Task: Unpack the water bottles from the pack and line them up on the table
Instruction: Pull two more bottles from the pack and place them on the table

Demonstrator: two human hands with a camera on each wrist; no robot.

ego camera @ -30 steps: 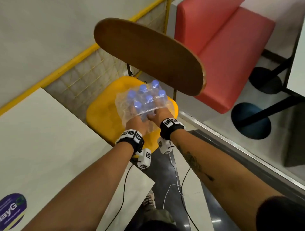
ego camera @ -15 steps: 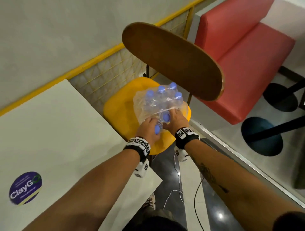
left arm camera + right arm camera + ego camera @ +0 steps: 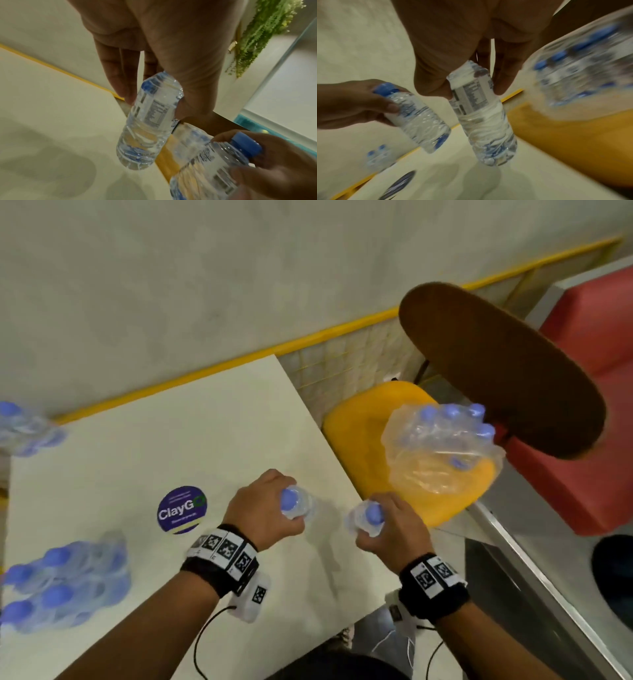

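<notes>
1. Over the near right corner of the table [image 3: 212,419], I am seeing the left hand [image 3: 263,508] gripping a bottle [image 3: 296,503] near its cap, fingers and thumb curled round the neck and shoulder.
2. Just beside it, the right hand [image 3: 394,525] is gripping a second bottle [image 3: 364,518] the same way, thumb and fingers pinching the upper body.
3. In the wrist views both bottles are hanging clear of the tabletop, bases down and slightly tilted, close to each other but apart.
4. On the yellow chair [image 3: 356,440] to the right of the table, the pack [image 3: 442,453] is sitting torn open, with blue-capped bottles inside it.
5. On the table's near left, a cluster of bottles [image 3: 65,583] is standing; it is blurred, so I cannot count them.
6. At the far left edge, more bottles [image 3: 24,429] are showing, also blurred.
7. Between the cluster and the left hand, a round sticker [image 3: 181,510] is lying flat on the table.
</notes>
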